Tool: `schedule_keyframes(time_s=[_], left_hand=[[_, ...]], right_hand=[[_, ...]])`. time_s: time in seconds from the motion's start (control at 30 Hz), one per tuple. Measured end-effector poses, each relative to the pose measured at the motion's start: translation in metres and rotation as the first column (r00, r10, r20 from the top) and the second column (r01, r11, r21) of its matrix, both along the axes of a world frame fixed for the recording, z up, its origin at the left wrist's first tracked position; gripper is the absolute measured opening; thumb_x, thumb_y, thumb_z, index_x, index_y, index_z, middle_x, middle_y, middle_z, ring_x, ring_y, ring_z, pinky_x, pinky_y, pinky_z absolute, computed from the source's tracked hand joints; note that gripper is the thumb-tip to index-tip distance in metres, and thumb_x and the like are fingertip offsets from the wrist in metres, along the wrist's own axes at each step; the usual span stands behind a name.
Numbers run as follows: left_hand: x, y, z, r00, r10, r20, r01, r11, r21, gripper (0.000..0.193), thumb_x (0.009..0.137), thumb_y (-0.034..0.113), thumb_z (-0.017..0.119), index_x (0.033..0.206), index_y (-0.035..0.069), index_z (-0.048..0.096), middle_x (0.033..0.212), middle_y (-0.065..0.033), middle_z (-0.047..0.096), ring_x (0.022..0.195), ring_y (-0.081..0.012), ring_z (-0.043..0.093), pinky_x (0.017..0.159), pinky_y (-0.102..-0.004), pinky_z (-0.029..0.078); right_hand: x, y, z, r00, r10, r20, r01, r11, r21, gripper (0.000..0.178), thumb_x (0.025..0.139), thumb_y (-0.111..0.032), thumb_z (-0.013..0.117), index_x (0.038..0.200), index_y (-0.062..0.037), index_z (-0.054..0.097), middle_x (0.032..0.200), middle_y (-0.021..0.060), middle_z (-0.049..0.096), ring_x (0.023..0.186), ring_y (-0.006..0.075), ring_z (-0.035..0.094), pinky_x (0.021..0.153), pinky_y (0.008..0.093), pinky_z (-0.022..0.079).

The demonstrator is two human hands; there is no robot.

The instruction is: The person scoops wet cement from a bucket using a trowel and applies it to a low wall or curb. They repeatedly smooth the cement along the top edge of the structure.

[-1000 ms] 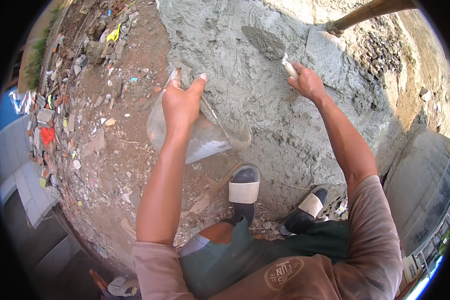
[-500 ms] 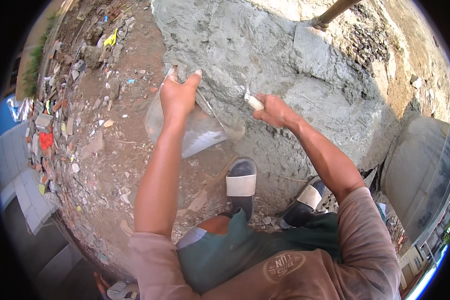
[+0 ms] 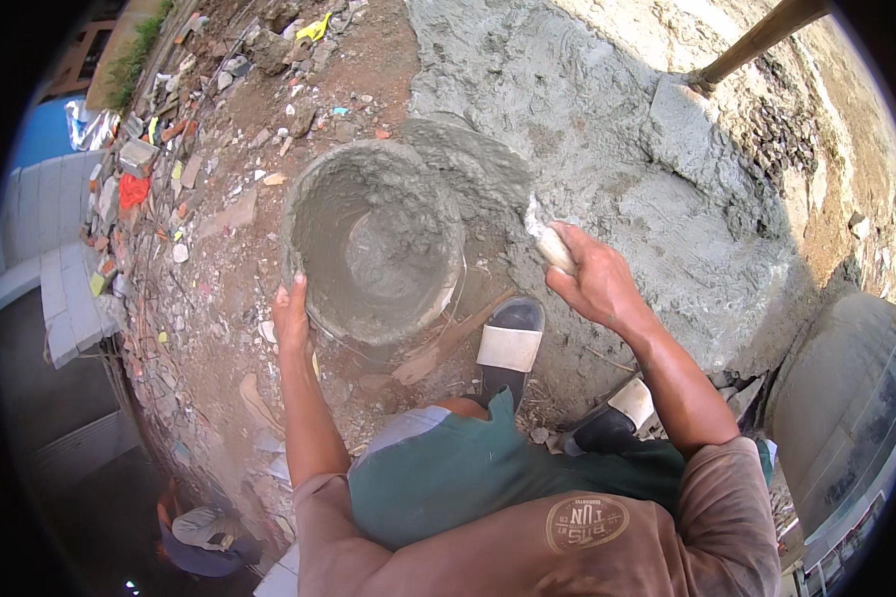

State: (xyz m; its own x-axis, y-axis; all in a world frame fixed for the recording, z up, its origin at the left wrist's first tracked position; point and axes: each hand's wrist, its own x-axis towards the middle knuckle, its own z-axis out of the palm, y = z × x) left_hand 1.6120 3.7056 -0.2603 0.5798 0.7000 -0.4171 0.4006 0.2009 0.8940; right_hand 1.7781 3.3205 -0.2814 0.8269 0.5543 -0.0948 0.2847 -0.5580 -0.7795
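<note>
A round bucket point(image 3: 319, 234), its inside coated with wet grey mortar, stands open side up on the dirt in front of me. Its near left rim is in the grip of my left hand point(image 3: 291, 313), thumb on top. The fingers of my right hand point(image 3: 599, 277) wrap round the pale handle of a trowel point(image 3: 556, 251). Wet mortar covers the trowel's blade, which reaches left toward the bucket's far right rim. Beyond it spreads a large bed of wet grey mortar point(image 3: 587, 149).
A wooden pole point(image 3: 767, 42) slants up from the mortar's far right. Rubble and litter point(image 3: 169, 199) line the left side. A big grey rounded container point(image 3: 841, 398) stands at right. My sandalled foot point(image 3: 511, 348) is close to the bucket. Another person point(image 3: 204, 527) is at lower left.
The bucket was tipped toward the mortar bed and now stands upright. My left hand has come down and nearer on it. My right hand with the trowel has drawn back slightly.
</note>
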Motion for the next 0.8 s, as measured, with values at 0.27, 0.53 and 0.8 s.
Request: schedule_keyframes(time_s=[0.27, 0.53, 0.8], left_hand=[[-0.027, 0.012, -0.037, 0.996, 0.068, 0.064, -0.067, 0.997, -0.028, 0.054, 0.09, 0.036, 0.058, 0.127, -0.001, 0.045, 0.118, -0.0165, 0.056, 0.105, -0.028, 0.058, 0.089, -0.0416, 0.048], [-0.02, 0.006, -0.036, 0.987, 0.136, 0.081, -0.13, 0.989, -0.073, 0.055, 0.091, 0.037, 0.057, 0.126, -0.004, 0.044, 0.118, -0.0177, 0.056, 0.104, -0.0287, 0.058, 0.088, -0.0415, 0.048], [-0.011, 0.002, -0.037, 0.984, 0.161, 0.08, -0.159, 0.987, -0.028, 0.058, 0.091, 0.039, 0.057, 0.128, -0.004, 0.044, 0.12, -0.018, 0.055, 0.105, -0.0291, 0.057, 0.09, -0.0406, 0.048]], right_hand=[[-0.056, -0.119, -0.116, 0.739, -0.656, -0.156, 0.548, 0.719, -0.426, 0.042, 0.074, -0.031, 0.061, 0.097, 0.0035, 0.054, 0.081, 0.0253, 0.062, 0.076, 0.0393, 0.062, 0.071, 0.0451, 0.047], [-0.114, -0.058, -0.137, 0.645, -0.709, -0.285, 0.572, 0.695, -0.436, 0.038, 0.075, -0.023, 0.062, 0.096, 0.0044, 0.047, 0.083, 0.03, 0.061, 0.082, 0.0464, 0.06, 0.074, 0.0488, 0.046], [-0.082, 0.033, -0.167, 0.627, -0.64, -0.445, 0.587, 0.763, -0.27, 0.036, 0.074, -0.023, 0.06, 0.093, 0.0049, 0.05, 0.077, 0.0228, 0.061, 0.071, 0.0332, 0.062, 0.065, 0.0425, 0.048]])
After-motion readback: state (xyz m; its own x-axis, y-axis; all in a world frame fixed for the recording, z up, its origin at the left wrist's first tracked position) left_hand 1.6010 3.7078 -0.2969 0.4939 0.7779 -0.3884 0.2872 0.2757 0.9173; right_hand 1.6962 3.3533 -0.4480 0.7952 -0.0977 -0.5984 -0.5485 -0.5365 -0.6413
